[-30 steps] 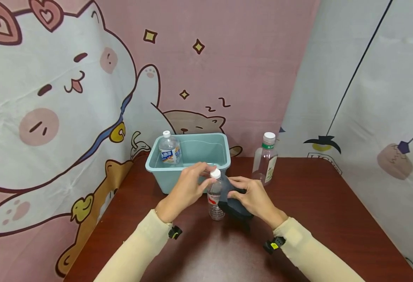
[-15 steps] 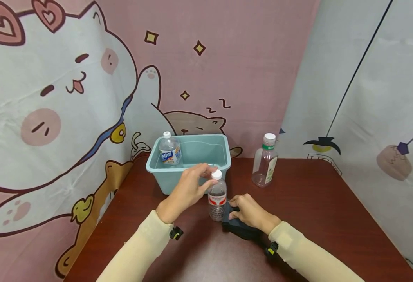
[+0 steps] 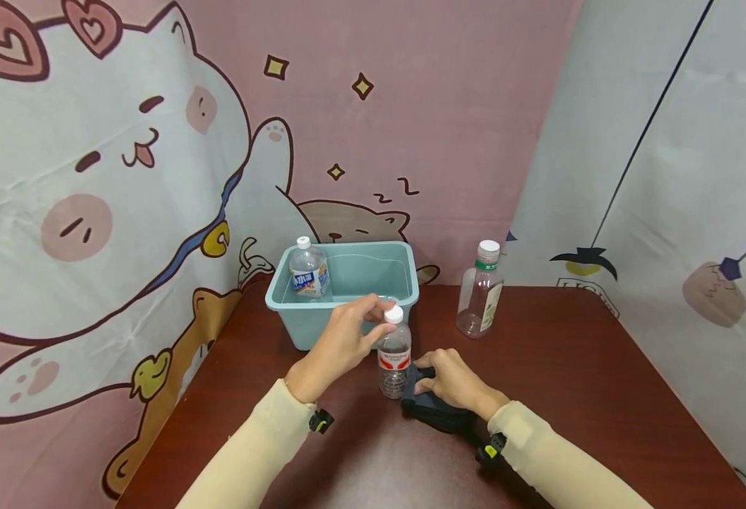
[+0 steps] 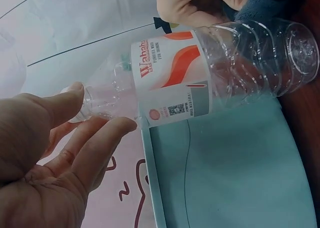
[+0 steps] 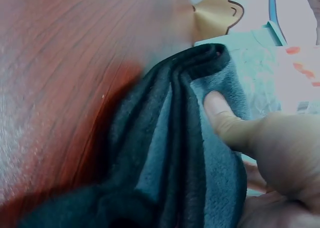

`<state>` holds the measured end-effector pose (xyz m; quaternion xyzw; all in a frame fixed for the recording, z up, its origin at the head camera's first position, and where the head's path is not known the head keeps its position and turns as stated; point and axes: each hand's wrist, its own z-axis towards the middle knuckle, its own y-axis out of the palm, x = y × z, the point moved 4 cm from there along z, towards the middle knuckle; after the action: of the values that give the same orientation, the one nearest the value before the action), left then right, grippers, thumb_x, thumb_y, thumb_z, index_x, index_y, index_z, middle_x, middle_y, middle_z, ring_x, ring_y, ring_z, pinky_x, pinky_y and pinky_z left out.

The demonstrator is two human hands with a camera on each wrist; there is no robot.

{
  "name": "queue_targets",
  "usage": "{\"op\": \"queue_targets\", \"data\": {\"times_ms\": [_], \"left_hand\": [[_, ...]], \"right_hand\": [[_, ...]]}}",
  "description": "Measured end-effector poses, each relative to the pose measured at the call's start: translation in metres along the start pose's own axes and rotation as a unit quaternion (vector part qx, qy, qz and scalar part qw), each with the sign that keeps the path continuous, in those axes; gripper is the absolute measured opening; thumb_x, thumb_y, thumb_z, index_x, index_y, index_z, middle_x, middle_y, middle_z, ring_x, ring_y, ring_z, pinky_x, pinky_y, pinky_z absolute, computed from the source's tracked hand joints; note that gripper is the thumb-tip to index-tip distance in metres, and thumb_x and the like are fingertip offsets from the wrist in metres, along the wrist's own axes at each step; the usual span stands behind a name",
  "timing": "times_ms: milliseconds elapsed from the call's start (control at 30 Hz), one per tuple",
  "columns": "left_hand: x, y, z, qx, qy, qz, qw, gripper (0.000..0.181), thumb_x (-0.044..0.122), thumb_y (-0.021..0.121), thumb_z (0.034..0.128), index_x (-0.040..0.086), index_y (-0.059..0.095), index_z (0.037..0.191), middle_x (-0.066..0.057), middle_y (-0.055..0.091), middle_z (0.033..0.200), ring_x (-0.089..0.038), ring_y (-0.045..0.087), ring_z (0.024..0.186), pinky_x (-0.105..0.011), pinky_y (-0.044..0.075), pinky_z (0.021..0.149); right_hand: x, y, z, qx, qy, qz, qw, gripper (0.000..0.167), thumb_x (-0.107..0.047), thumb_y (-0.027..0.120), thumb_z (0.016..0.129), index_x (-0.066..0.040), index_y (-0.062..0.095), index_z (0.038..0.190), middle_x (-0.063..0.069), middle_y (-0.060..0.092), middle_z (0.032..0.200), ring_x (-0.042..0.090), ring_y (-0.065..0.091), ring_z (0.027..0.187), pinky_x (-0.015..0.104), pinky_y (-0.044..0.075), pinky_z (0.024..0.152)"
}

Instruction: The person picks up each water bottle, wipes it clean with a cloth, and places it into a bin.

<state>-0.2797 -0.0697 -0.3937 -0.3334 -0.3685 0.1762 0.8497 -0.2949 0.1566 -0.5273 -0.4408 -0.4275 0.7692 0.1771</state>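
My left hand point(image 3: 342, 338) pinches a clear plastic bottle point(image 3: 394, 367) at its white cap and neck. The bottle stands upright on the table just before the bin. Its red-and-white label point(image 4: 172, 77) reads "Wahaha" in the left wrist view. Low on the bottle's right side, my right hand point(image 3: 454, 382) grips a folded dark grey cloth point(image 3: 435, 413) against or very near it; exact contact cannot be told. In the right wrist view the thumb presses on the bunched cloth point(image 5: 220, 163), which hides the fingers behind it.
A light teal bin point(image 3: 302, 325) stands behind the bottle, with a clear blue-labelled bottle point(image 3: 310, 276) upright at its left. To the right stands a larger clear bottle point(image 3: 478, 304) with a white cap and green neck band. All rest on a dark reddish-brown table point(image 3: 576, 367).
My right hand has moved down with the cloth, from the bottle's upper side to its lower part, uncovering the label. The left hand stays at the cap.
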Motion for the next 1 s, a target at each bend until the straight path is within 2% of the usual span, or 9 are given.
{"op": "queue_targets", "data": {"times_ms": [200,567,767,1000], "left_hand": [[0.000,0.001,-0.002,-0.001,0.001,-0.008,1.0000,0.034,0.012,0.091,0.1024,0.004,0.077,0.132,-0.011,0.087,0.112,-0.029,0.088,0.106,-0.047,0.073,0.099],[-0.003,-0.001,-0.002,0.003,-0.003,-0.002,1.0000,0.033,0.015,0.091,0.1029,0.005,0.076,0.131,-0.010,0.086,0.109,-0.027,0.088,0.105,-0.042,0.073,0.096],[-0.004,-0.002,-0.004,-0.005,-0.004,-0.003,1.0000,0.033,0.016,0.089,0.1044,0.005,0.076,0.133,-0.011,0.086,0.112,-0.027,0.088,0.106,-0.043,0.073,0.098],[-0.004,-0.004,-0.002,-0.014,-0.011,-0.015,0.9997,0.029,0.020,0.083,0.1109,0.006,0.077,0.136,-0.009,0.088,0.115,-0.028,0.088,0.111,-0.043,0.073,0.098]], "right_hand": [[0.002,-0.003,-0.004,0.022,0.032,0.051,0.9979,0.043,-0.015,0.102,0.091,-0.001,0.088,0.129,0.014,0.089,0.127,0.035,0.084,0.125,0.056,0.069,0.106],[-0.020,-0.034,0.000,0.101,0.018,0.089,0.9907,0.044,-0.012,0.101,0.092,-0.018,0.089,0.133,-0.001,0.088,0.130,0.021,0.084,0.122,0.047,0.069,0.107],[-0.031,-0.047,0.002,0.139,0.007,0.088,0.9864,0.045,-0.013,0.100,0.093,-0.013,0.088,0.136,0.004,0.088,0.131,0.028,0.085,0.122,0.045,0.071,0.104],[-0.045,-0.064,0.007,0.171,-0.016,0.094,0.9805,0.046,-0.013,0.098,0.094,-0.011,0.086,0.139,0.005,0.087,0.133,0.030,0.085,0.124,0.027,0.068,0.102]]}}
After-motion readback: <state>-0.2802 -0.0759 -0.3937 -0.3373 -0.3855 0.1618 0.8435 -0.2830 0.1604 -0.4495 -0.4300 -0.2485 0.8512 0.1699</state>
